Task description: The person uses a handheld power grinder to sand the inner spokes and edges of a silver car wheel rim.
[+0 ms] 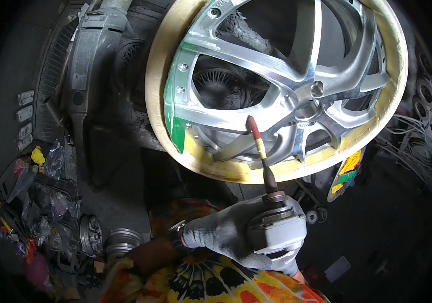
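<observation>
An alloy wheel rim (271, 113) with shiny spokes fills the upper middle, its outer edge wrapped in cream tape and green film. Against the lower left spoke rests the red pointed tip (253, 127) of a grey power grinder (277, 233), or appears to rest. A long dark shaft joins tip and tool. My left hand (228, 230), in a grey knit glove with a watch at the wrist, is closed round the grinder's head. My right hand (290, 267), also gloved, sits at the tool's body below; its fingers are mostly hidden.
A grey machine column (82, 76) stands at the left behind the rim. Plastic bags and clutter (54, 202) lie at lower left, with two small wheels (124, 241) beside them. Coiled cables (413, 144) hang at right, near a yellow and green object (346, 174).
</observation>
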`<state>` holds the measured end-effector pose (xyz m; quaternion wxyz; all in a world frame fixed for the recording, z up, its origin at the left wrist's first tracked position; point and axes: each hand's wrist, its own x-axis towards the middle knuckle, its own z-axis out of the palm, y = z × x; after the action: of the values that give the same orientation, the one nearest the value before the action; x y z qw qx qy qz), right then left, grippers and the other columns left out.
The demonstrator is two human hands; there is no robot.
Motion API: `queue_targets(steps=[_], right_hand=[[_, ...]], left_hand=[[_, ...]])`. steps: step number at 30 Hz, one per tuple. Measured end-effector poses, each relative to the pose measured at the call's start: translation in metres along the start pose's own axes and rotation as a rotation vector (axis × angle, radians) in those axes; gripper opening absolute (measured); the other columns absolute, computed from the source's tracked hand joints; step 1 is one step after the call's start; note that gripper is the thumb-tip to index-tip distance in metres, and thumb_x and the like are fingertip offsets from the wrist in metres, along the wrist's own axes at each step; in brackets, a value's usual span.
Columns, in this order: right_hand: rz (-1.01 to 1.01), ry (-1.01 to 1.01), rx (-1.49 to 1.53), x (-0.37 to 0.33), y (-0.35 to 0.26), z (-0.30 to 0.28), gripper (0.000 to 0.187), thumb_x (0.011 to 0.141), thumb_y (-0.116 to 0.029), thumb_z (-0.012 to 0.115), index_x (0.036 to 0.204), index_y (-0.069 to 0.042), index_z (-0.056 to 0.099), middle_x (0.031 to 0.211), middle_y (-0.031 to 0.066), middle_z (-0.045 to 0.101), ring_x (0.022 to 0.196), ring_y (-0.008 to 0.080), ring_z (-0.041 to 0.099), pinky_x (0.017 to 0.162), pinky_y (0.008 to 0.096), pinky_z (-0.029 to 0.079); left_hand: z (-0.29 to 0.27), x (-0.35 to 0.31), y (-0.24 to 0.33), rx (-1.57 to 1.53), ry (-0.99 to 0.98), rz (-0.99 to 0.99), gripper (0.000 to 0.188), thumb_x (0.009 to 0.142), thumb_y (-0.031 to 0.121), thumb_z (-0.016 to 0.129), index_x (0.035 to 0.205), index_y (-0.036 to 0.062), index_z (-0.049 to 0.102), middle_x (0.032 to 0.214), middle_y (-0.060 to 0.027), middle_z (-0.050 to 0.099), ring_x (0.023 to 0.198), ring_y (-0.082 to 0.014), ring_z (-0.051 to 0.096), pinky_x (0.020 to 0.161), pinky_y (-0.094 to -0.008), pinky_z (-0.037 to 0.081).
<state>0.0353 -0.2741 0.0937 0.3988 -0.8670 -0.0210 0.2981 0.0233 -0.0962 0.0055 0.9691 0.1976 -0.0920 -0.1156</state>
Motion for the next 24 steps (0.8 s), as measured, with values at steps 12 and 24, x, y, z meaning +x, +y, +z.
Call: queue_targets(steps=[12,24], right_hand=[[-0.116,0.008,0.013,-0.002,-0.007,0.01,0.096,0.068,-0.019,0.096,0.144,0.005,0.043,0.132,0.0246,0.059,0.115,0.0345,0.065,0.098,0.0442,0.055],[-0.036,-0.035,-0.023,0.0,-0.023,0.015,0.099,0.065,-0.021,0.098,0.144,0.003,0.043,0.13,0.0217,0.059,0.109,0.0304,0.067,0.097,0.0431,0.055]], left_hand=[[-0.004,-0.006,-0.006,-0.07,-0.001,0.001,0.053,0.089,0.022,0.082,0.131,0.0063,0.054,0.12,-0.0002,0.063,0.114,-0.0145,0.06,0.117,-0.0347,0.039],[-0.007,-0.016,-0.02,-0.378,-0.08,-0.138,0.049,0.092,0.025,0.078,0.13,0.0086,0.053,0.117,-0.0002,0.062,0.111,-0.0135,0.06,0.114,-0.033,0.042]])
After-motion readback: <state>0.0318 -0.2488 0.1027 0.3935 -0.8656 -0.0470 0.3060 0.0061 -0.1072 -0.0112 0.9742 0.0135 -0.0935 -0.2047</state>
